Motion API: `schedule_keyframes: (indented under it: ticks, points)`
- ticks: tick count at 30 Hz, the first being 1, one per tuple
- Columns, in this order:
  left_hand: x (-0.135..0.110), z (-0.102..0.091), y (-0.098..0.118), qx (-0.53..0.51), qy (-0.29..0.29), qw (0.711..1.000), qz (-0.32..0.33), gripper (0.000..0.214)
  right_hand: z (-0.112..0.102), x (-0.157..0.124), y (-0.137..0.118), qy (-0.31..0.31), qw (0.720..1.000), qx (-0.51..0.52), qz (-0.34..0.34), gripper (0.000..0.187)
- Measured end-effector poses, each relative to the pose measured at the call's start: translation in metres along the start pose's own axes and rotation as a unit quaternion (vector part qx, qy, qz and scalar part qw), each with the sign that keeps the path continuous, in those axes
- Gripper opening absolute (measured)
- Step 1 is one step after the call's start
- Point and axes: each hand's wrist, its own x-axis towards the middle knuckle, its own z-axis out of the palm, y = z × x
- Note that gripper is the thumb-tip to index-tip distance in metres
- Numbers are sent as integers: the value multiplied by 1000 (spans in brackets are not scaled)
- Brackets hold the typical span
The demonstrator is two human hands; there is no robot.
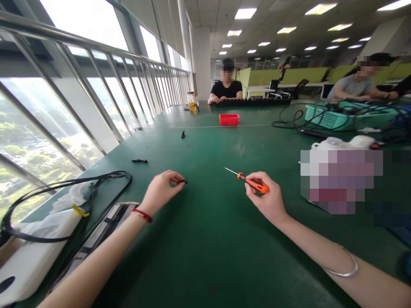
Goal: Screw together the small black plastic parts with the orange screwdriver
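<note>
My left hand (160, 190) pinches a small black part (182, 182) between thumb and fingers, just above the green table (208, 239). A red string bracelet sits on that wrist. My right hand (268, 197) is closed around an orange-handled screwdriver (253, 184), whose thin metal tip points left toward the black part. The two hands are roughly a hand's width apart. A silver bangle is on my right forearm.
Small black parts (139, 161) (183, 134) lie farther up the table, with a red tray (229, 119) beyond. A black cable loop (64, 205) and white bags lie at left by the window railing. A teal basket (334, 116) with cables stands right. Two people sit at the far end.
</note>
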Motion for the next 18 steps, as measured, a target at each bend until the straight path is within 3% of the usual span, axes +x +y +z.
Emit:
schedule_keyframes:
  ticks: [4, 7, 11, 18]
  points:
    - [14, 52, 52, -57, -37, 993, 96, 14, -2, -3, -5, 11, 1000, -2, -6, 11]
    - [23, 78, 66, -89, -8, 990, 111, 17, -2, -5, -7, 21, 1000, -4, -8, 10]
    - [27, 88, 63, -120, 17, 985, 123, 26, -2, -8, -10, 15, 1000, 2, -26, 6]
    - [25, 87, 61, -129, 13, 985, 112, 18, -2, -11, -18, -21, 997, 22, -76, 6]
